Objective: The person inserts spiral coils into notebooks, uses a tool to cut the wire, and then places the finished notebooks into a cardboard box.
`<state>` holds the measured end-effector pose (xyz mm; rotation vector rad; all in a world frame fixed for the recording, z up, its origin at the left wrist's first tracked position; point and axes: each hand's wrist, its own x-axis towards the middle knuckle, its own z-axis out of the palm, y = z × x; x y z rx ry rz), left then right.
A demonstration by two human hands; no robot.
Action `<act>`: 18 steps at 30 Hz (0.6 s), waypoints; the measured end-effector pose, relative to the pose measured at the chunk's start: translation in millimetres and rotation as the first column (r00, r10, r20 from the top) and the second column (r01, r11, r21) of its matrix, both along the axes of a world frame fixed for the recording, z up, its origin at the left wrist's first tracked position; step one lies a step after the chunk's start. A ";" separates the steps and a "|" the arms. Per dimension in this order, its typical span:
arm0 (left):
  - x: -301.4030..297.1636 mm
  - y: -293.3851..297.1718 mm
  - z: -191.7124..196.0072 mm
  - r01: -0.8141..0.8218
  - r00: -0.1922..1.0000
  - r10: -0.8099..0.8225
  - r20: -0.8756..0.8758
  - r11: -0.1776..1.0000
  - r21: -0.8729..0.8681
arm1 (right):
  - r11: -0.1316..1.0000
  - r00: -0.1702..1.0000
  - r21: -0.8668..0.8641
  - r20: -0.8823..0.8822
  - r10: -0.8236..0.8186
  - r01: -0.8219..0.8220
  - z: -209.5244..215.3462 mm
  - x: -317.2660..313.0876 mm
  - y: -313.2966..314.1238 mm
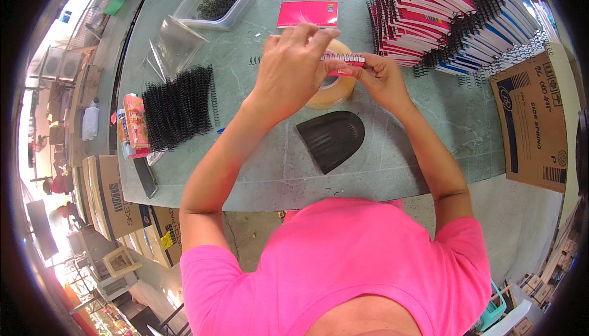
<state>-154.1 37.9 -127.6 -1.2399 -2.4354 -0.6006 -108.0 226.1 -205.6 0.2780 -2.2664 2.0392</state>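
In front of me a small red-covered notebook is held nearly edge-on, coil loops along its spine. My right hand pinches its right end between thumb and fingers. My left hand is bent over the spine's left part, thumb against the notebook; its fingers close on the coil, partly hidden. A short stretch of black spiral coil sticks out left of that hand, in line with the spine. Beneath the hands lies a wide roll of tape. Nearer to me rests a dark rounded ribbed piece.
Another red notebook lies beyond. Stacked spiral notebooks stand at far right, above a cardboard box. On the left are a bundle of black coils, clear plastic sheet, a clear bin of coils, and an orange packet.
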 end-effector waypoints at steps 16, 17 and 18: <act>0.4 24.5 -7.9 0.232 0.948 -0.259 0.185 0.960 0.154 | 0.927 0.995 0.360 -0.052 -0.090 0.103 11.4 8.9 -3.0; 1.6 22.2 -8.8 0.210 0.952 -0.240 0.191 0.963 0.167 | 0.895 0.996 0.439 -0.024 -0.081 0.084 17.3 11.2 -5.9; 2.6 23.7 -6.9 0.202 0.954 -0.236 0.183 0.962 0.186 | 0.905 0.996 0.414 -0.028 -0.090 0.093 14.4 11.2 -6.1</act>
